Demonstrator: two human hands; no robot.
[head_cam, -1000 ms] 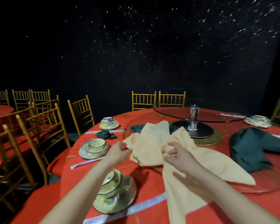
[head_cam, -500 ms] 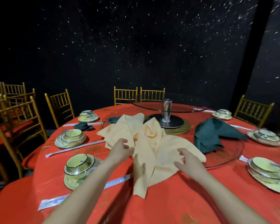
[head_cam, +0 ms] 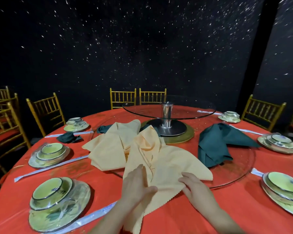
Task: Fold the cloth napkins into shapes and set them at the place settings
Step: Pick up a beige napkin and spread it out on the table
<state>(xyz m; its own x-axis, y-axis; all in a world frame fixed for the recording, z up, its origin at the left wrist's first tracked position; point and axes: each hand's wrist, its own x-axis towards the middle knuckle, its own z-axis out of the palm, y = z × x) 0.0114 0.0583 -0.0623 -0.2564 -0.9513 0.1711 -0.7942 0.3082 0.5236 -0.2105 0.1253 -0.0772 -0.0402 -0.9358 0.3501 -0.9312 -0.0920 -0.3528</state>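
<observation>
The left hand (head_cam: 136,184) and right hand (head_cam: 195,190) press flat, fingers straight, on the peach cloth napkin (head_cam: 167,159) on the red-clothed desk (head_cam: 210,217).

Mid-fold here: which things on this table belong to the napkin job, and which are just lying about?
Job: left hand, right hand, near peach napkin under them, far peach napkin, large green napkin, small green napkin, wrapped place settings.
Lying about: glass turntable, metal stand, gold chairs.
</observation>
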